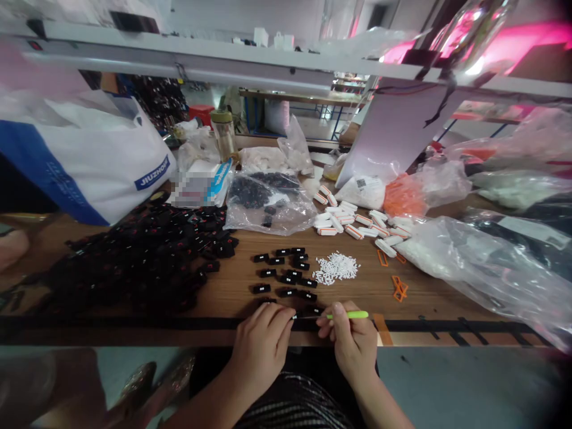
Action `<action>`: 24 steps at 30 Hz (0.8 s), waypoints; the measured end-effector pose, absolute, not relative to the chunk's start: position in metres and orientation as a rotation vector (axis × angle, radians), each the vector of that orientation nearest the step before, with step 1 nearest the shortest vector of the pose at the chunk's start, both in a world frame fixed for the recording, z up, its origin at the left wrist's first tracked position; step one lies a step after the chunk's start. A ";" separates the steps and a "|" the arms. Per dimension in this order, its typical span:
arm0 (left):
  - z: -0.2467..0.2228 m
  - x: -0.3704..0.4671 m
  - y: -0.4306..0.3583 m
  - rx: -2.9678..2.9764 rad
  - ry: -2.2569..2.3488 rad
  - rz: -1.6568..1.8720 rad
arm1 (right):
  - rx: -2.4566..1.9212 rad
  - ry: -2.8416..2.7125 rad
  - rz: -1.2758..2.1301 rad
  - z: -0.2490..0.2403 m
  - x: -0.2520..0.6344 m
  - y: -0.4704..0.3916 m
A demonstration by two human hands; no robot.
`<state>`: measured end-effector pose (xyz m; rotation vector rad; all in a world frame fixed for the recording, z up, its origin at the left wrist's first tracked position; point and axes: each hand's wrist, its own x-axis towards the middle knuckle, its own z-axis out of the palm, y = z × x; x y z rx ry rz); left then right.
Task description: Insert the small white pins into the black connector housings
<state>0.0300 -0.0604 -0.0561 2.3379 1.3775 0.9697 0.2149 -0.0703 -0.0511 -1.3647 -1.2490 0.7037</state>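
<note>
At the table's front edge, my right hand (349, 339) is closed round a slim tool with a lime-green handle (357, 314). Its thin shaft points left, toward the fingertips of my left hand (263, 333). Those fingers are curled together on a small black piece (294, 316), mostly hidden beneath them. Just beyond both hands, several small black blocks (288, 292) with two white dots on top stand in loose rows. A heap of tiny white pins (336, 267) lies to the right of the blocks.
A large pile of black parts (147, 262) covers the left. White cases (342, 219) with orange trim and orange frames (399, 288) lie on the right. Behind are a clear bag of black parts (268, 202), a bottle (223, 134) and a shelf. Another person's hand (12, 247) shows at far left.
</note>
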 end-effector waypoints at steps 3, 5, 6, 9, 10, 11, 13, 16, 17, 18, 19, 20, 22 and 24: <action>-0.056 0.030 -0.060 2.314 1.361 0.974 | -1.374 -1.229 0.690 -0.054 0.213 -0.072; -0.055 0.031 -0.060 2.305 1.355 0.979 | -1.379 -1.234 0.678 -0.054 0.212 -0.071; -0.055 0.031 -0.060 2.301 1.353 0.982 | -1.382 -1.245 0.667 -0.053 0.212 -0.071; -0.055 0.031 -0.061 2.294 1.351 0.991 | -1.394 -1.297 0.642 -0.051 0.211 -0.069; -0.056 0.031 -0.061 2.296 1.356 0.996 | -1.395 -1.310 0.637 -0.050 0.211 -0.069; -0.056 0.031 -0.062 2.299 1.362 1.001 | -1.392 -1.315 0.632 -0.050 0.211 -0.069; -0.057 0.031 -0.062 2.306 1.371 1.003 | -1.384 -1.300 0.624 -0.050 0.211 -0.070; -0.058 0.031 -0.062 2.309 1.377 0.983 | -1.375 -1.285 0.623 -0.051 0.211 -0.070; -0.058 0.031 -0.062 2.309 1.379 0.979 | -1.376 -1.292 0.624 -0.052 0.211 -0.070; -0.058 0.031 -0.062 2.310 1.381 0.977 | -1.379 -1.304 0.624 -0.052 0.211 -0.069; -0.058 0.032 -0.061 2.312 1.381 0.974 | -1.383 -1.315 0.621 -0.052 0.211 -0.069; -0.058 0.032 -0.061 2.316 1.380 0.971 | -1.388 -1.325 0.615 -0.051 0.210 -0.069; -0.059 0.031 -0.061 2.327 1.379 0.964 | -1.404 -1.355 0.596 -0.051 0.210 -0.069; -0.059 0.031 -0.062 2.334 1.384 0.962 | -1.417 -1.415 0.564 -0.050 0.210 -0.069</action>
